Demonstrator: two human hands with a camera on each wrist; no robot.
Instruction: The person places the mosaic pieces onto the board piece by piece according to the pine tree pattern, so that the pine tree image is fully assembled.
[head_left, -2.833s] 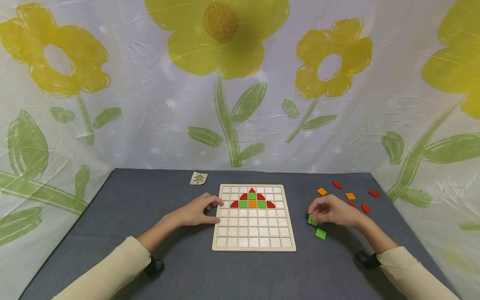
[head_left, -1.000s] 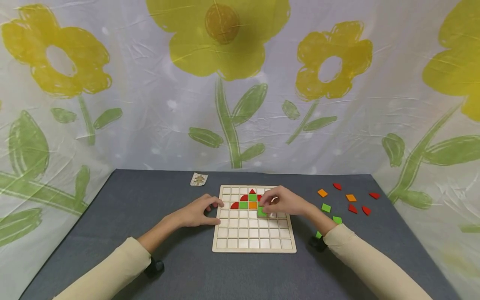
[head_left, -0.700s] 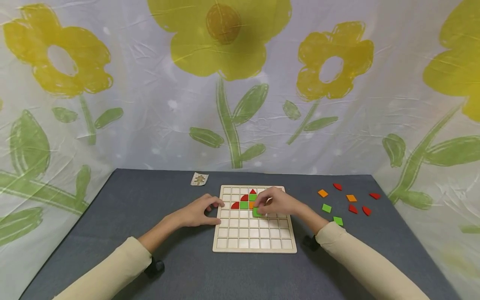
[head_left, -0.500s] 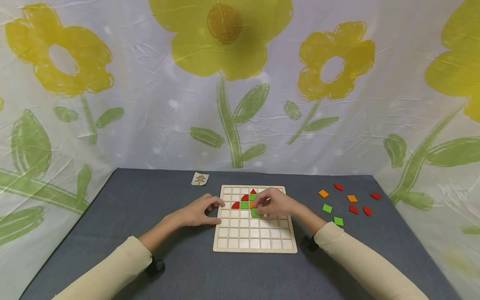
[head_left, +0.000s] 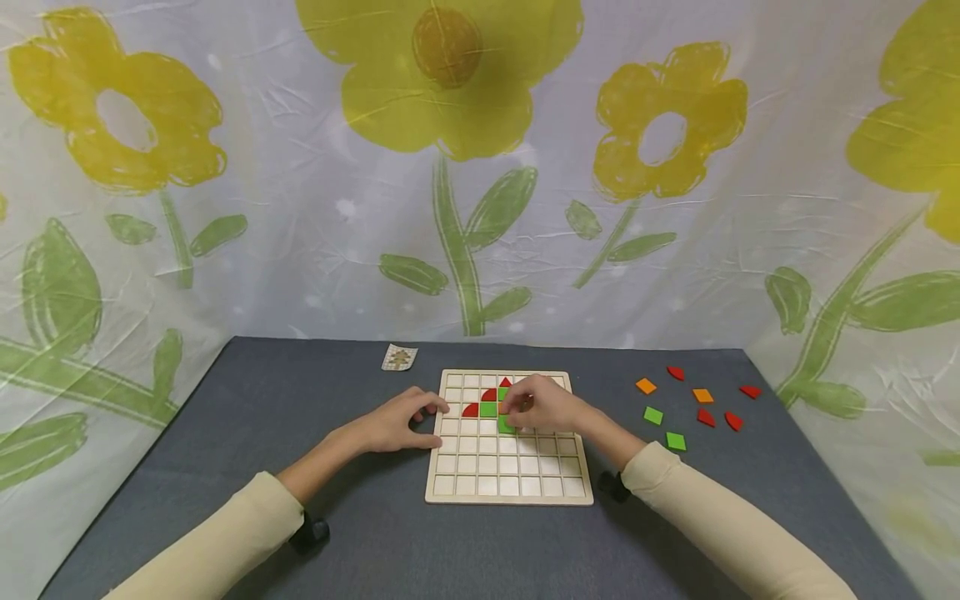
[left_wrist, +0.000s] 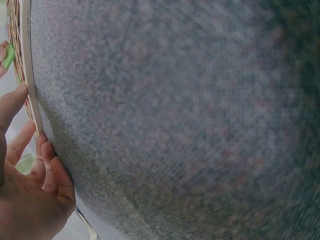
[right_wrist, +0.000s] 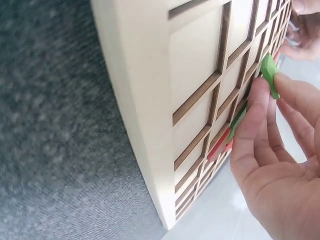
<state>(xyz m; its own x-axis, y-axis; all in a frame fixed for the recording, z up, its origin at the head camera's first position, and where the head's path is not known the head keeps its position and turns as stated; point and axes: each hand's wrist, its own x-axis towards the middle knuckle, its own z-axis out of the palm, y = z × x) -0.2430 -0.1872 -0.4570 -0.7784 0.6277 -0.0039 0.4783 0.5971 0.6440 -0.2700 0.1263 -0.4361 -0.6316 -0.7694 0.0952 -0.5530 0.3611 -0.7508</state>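
Observation:
A wooden grid board lies flat on the dark table. My left hand rests thumb and fingertips against its left edge, spread apart; the left wrist view shows the fingers loosely extended along that rim. My right hand is over the board, pinching a green square tile between thumb and fingers. In the head view, the held tile appears just below the row with the orange square, in the middle column. Red quarter-round tiles, a green square and a red triangle sit in the upper cells; my right hand hides others.
Right of the board lie loose green squares, orange squares and several red pieces. A small patterned card is at the back, left of the board. A flowered cloth hangs behind the table.
My right hand took a green tile from the loose pieces at right, carried it left over the board, then shifted it slightly further left. My left hand stays at the board's edge.

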